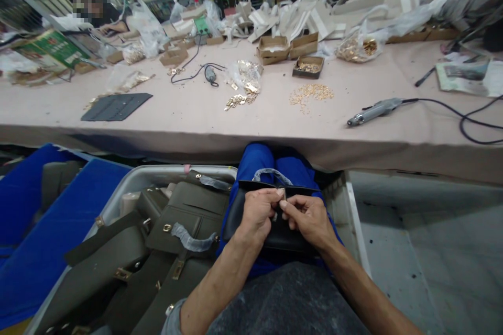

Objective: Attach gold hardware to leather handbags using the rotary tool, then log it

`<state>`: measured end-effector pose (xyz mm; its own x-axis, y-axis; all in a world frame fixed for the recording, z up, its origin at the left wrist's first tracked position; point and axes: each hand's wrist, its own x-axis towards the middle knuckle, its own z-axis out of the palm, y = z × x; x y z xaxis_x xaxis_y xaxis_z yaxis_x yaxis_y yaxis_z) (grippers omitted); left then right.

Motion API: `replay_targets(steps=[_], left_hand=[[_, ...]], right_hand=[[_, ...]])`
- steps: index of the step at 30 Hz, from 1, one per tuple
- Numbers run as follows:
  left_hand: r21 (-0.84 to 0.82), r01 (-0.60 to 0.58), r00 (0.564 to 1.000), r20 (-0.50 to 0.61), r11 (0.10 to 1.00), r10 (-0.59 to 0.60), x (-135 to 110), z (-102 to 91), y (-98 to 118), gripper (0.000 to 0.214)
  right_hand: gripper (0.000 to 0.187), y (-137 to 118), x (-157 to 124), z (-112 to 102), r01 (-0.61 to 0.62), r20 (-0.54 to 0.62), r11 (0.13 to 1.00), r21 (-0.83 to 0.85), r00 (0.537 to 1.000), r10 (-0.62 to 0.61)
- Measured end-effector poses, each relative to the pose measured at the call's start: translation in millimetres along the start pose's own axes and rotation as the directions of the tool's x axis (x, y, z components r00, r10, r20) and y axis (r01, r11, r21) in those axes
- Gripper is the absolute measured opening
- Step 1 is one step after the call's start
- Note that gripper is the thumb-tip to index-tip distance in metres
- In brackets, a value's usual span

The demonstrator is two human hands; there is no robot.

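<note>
Workshop bench (188,128) w/ pale cloth runs across far side; co-worker's arm (113,27) at far left. On bench, L to R: dark board (117,107), clear bag (248,76) w/ metal pcs spilling out, small open box (308,67) of gold bits, loose gold bits (312,94) just nearer, then elec. screwdriver (373,112) w/ black cord. Near side, ctr: black handbag (236,214) lies on person's lap, blue trousers (254,159) under it, plastic-wrapped handle (273,171) to far side. L hand (257,212) pinches small metal pc (283,194) btwn thumb & fingers over bag; R hand (310,220) has thumb & curled fingers right at same pc, can't tell if gripping. Near L: tub (145,171) full of olive bags (196,204). Near R: whitish bin (353,220).
</note>
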<state>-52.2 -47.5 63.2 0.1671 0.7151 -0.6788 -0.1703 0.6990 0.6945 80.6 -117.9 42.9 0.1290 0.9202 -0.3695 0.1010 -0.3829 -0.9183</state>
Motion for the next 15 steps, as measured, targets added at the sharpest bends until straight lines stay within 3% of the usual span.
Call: replay_targets(steps=[6,15], left_hand=[[-0.033,0.06,0.998,0.024,0.998,-0.059,1,-0.4,-2,0.037],[-0.05,0.104,0.989,0.114,0.993,-0.098,6,-11.6,-7,0.039]], right_hand=[[0.045,3,-1,0,0.012,-0.046,1.0,-0.025,0.999,-0.014],[0.045,2,-3,1,-0.027,-0.055,0.996,0.091,0.998,0.032]])
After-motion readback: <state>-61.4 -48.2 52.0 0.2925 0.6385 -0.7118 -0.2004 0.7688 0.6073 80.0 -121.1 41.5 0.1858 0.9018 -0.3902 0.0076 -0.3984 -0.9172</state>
